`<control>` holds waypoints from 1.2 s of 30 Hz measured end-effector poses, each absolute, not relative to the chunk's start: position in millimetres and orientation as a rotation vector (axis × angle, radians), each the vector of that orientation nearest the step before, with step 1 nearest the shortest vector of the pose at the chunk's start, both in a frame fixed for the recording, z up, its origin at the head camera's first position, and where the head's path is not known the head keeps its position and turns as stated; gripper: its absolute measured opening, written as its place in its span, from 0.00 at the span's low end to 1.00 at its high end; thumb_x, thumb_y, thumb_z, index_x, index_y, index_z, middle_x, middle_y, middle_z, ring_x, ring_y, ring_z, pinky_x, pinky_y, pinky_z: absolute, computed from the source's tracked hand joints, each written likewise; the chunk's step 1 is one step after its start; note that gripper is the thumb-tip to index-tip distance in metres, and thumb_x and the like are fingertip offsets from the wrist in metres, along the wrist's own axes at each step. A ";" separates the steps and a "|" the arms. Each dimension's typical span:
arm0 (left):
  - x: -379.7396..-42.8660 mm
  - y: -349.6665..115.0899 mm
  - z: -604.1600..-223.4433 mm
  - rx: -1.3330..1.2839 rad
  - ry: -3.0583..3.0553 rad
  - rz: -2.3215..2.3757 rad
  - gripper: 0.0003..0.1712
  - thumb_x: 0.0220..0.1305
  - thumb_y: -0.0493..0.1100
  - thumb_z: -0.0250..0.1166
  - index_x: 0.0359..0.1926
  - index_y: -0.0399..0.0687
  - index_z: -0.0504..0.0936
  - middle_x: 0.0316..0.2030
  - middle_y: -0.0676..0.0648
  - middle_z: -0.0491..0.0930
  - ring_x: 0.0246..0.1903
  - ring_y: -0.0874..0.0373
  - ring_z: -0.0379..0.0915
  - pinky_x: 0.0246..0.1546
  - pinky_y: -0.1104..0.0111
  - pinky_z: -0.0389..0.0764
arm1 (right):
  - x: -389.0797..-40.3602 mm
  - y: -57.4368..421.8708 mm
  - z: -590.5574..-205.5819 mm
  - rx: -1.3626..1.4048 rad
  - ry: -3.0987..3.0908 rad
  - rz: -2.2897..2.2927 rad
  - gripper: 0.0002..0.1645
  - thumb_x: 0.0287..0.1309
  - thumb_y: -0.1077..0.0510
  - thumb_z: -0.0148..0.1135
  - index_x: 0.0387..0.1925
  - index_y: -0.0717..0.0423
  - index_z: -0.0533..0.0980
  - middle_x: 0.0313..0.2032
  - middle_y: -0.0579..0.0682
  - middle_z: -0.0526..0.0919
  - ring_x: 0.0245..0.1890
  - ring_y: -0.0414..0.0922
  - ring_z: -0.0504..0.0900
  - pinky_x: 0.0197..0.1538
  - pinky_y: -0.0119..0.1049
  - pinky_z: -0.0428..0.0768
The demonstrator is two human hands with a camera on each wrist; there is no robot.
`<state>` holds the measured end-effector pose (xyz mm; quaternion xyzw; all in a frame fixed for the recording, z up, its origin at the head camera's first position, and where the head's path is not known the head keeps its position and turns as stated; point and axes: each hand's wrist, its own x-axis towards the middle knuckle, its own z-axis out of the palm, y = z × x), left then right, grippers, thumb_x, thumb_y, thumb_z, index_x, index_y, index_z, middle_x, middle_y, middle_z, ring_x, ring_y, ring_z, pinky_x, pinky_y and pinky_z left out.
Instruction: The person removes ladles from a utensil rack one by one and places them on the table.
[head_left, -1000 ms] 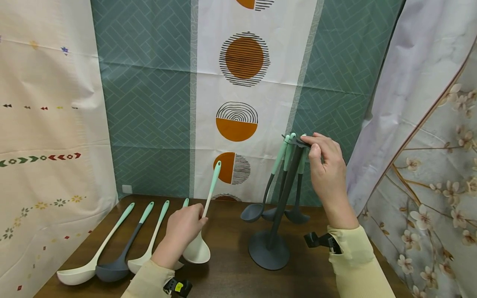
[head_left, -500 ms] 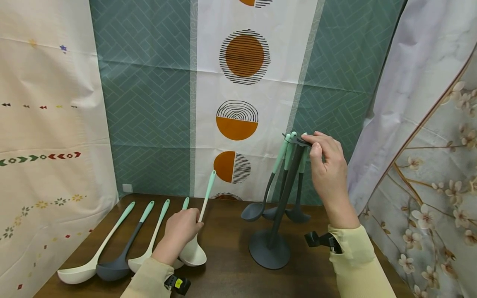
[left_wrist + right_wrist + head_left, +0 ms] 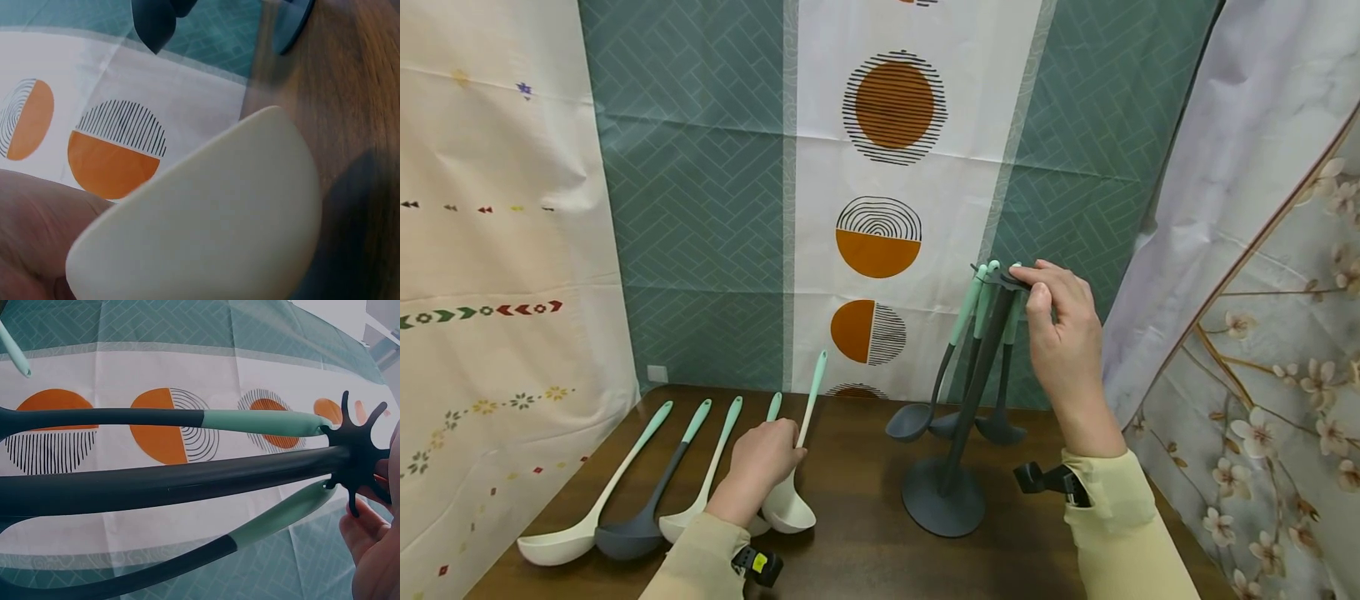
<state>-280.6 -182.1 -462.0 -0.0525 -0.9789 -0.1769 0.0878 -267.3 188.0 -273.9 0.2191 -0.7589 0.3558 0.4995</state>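
My left hand (image 3: 763,460) pinches the white shaft of a mint-handled ladle (image 3: 790,504) at the right end of a row of ladles. Its pale bowl (image 3: 212,212) fills much of the left wrist view; whether it touches the table I cannot tell. My right hand (image 3: 1063,337) holds the top of a dark grey utensil stand (image 3: 977,383), fingers at its pronged hub (image 3: 356,450). Several grey ladles with mint handles, among them one ladle (image 3: 912,421) at the left, hang from the hub. Part of the hub is hidden by my right hand.
On the brown table (image 3: 865,558) lie a white ladle (image 3: 561,546), a grey ladle (image 3: 628,537) and another white ladle (image 3: 683,518). One more ladle (image 3: 774,406) is mostly hidden behind my left hand. A patterned cloth (image 3: 700,208) hangs behind, with curtains at both sides.
My left hand has lowered the white ladle and moved it slightly left, close to the row on the table. My right hand has stayed on the stand.
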 end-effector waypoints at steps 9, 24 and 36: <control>-282.8 -185.4 -467.9 -0.151 -2.940 -0.550 0.17 0.70 0.44 0.79 0.28 0.48 0.80 0.23 0.50 0.77 0.23 0.54 0.75 0.26 0.59 0.76 | -267.3 188.8 -274.0 0.526 -1.838 0.858 0.26 0.85 0.52 0.46 0.61 0.55 0.88 0.61 0.57 0.87 0.73 0.53 0.74 0.72 0.63 0.71; -287.0 -190.4 -477.2 -0.113 -2.992 -0.521 0.20 0.69 0.44 0.79 0.24 0.47 0.79 0.20 0.50 0.76 0.21 0.54 0.72 0.23 0.61 0.71 | -266.2 188.2 -273.8 0.520 -1.846 0.866 0.25 0.85 0.53 0.46 0.62 0.55 0.88 0.62 0.57 0.87 0.74 0.53 0.74 0.72 0.64 0.71; -287.2 -192.2 -481.0 -0.084 -3.033 -0.513 0.15 0.68 0.45 0.80 0.30 0.44 0.85 0.23 0.49 0.79 0.23 0.53 0.74 0.25 0.60 0.75 | -265.7 187.7 -274.1 0.518 -1.846 0.870 0.26 0.85 0.52 0.46 0.61 0.55 0.88 0.61 0.57 0.87 0.74 0.53 0.74 0.72 0.64 0.70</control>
